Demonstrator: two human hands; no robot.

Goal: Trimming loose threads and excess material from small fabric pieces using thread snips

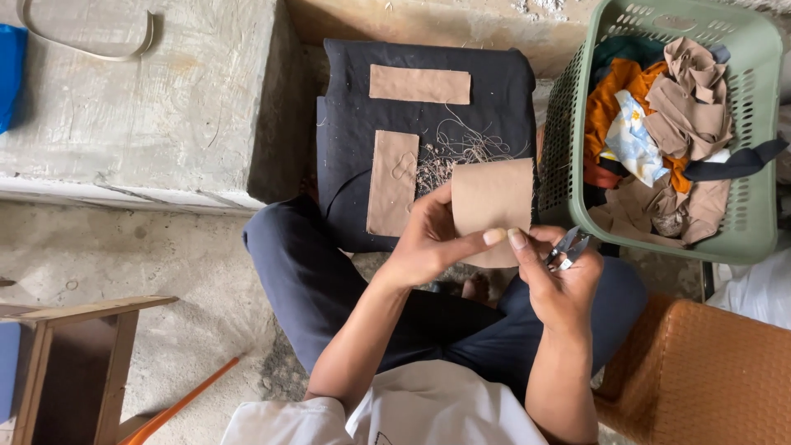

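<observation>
My left hand (428,239) holds a tan rectangular fabric piece (493,198) upright over my lap, thumb stretched along its lower edge. My right hand (560,276) pinches the same lower edge with thumb and forefinger while gripping small metal thread snips (568,247) in the palm. Beyond the hands lies a black cloth pad (346,124) with two more tan fabric pieces (392,181) and a heap of loose cut threads (449,152) on it.
A green plastic basket (754,148) full of mixed cloth scraps stands at the right. A brown woven seat (709,371) is at lower right, a wooden stool (74,363) at lower left, a concrete step (140,107) at upper left.
</observation>
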